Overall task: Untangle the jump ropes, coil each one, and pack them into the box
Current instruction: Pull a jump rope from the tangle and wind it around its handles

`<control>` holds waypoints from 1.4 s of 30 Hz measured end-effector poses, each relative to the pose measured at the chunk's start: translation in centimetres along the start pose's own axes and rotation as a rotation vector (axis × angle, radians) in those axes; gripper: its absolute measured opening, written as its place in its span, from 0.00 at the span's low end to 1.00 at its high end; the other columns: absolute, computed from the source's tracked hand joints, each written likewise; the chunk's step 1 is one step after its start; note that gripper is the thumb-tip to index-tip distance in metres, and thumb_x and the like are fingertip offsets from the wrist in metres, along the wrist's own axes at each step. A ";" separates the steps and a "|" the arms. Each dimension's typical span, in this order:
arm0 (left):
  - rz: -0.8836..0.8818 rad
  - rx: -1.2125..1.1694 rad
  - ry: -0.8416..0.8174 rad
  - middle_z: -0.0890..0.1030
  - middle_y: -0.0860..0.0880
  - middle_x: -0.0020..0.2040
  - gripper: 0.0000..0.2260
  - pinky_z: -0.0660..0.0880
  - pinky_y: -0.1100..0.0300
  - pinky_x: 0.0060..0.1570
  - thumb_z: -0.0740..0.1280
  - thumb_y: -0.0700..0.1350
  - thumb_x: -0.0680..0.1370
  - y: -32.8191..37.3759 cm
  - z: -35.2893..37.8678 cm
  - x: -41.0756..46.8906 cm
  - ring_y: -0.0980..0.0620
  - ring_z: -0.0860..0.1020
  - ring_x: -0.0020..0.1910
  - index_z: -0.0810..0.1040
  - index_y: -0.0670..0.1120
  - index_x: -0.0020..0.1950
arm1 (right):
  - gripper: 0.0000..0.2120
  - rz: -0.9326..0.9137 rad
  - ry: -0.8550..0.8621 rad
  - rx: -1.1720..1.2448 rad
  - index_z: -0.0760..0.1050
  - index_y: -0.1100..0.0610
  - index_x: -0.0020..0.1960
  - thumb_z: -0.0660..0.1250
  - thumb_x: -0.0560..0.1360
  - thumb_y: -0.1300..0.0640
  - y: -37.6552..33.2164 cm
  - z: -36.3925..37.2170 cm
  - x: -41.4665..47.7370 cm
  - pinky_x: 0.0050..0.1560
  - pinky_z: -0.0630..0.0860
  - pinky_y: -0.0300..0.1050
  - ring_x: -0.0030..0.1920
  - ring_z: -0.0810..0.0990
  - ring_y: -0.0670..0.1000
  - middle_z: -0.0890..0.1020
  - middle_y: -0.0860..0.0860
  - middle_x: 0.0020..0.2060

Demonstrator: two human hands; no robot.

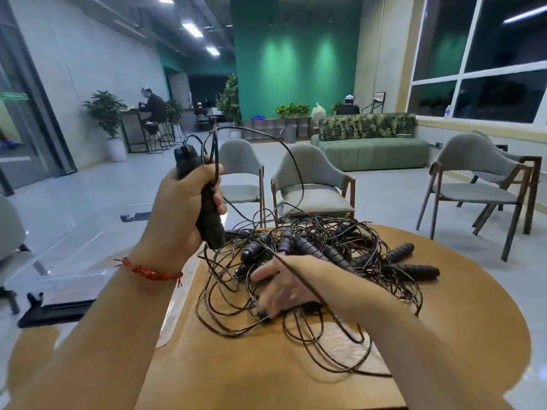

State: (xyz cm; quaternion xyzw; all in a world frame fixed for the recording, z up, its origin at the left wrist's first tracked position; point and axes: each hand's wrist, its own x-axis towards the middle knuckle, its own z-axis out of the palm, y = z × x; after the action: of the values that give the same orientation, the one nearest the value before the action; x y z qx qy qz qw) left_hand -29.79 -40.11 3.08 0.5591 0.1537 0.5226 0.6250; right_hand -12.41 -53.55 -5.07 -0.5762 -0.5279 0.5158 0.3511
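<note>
A tangled pile of black jump ropes point(319, 261) with several ribbed black handles lies on the round wooden table point(266, 365). My left hand point(180, 208) is raised above the table's left side, shut on two black handles point(207, 208) held upright together, with loops of thin cord rising above them. One cord arcs from those handles down to the pile. My right hand point(281, 288) reaches into the near side of the pile with fingers spread, blurred; a cord lies across the back of it. A clear plastic box point(68, 261) with black latches stands at the table's left.
Grey upholstered chairs point(310, 184) stand behind the table, with another point(479, 184) to the right. A green sofa point(370, 149) is farther back. People sit in the distance. The table's near part point(266, 380) is bare wood.
</note>
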 end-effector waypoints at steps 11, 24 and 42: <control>0.010 0.429 0.012 0.78 0.49 0.37 0.04 0.76 0.57 0.33 0.70 0.39 0.82 -0.5 -4.4 -0.7 0.53 0.75 0.31 0.81 0.45 0.56 | 0.13 -0.366 0.195 0.191 0.82 0.59 0.57 0.62 0.87 0.52 1.9 -3.6 -4.2 0.27 0.57 0.40 0.28 0.61 0.48 0.69 0.51 0.32; -0.330 0.040 -0.116 0.77 0.44 0.37 0.20 0.76 0.59 0.29 0.75 0.48 0.73 -6.0 2.0 -5.8 0.51 0.74 0.31 0.82 0.41 0.61 | 0.11 -0.495 0.577 -0.079 0.82 0.53 0.52 0.65 0.86 0.48 -0.8 0.8 -0.7 0.33 0.70 0.39 0.30 0.72 0.46 0.77 0.48 0.31; -0.287 0.082 -0.067 0.75 0.49 0.36 0.07 0.74 0.62 0.28 0.69 0.41 0.81 -4.8 0.1 -2.6 0.56 0.71 0.29 0.79 0.42 0.59 | 0.11 -0.572 0.901 -0.339 0.77 0.48 0.49 0.59 0.88 0.52 7.2 -1.2 -2.9 0.29 0.61 0.46 0.28 0.67 0.49 0.74 0.51 0.31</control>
State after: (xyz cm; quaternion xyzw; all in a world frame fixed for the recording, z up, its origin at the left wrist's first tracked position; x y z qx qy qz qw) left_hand -28.47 -41.49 -2.08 0.5735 0.2319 0.4024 0.6748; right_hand -9.24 -57.60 -10.97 -0.6218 -0.5366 0.0108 0.5704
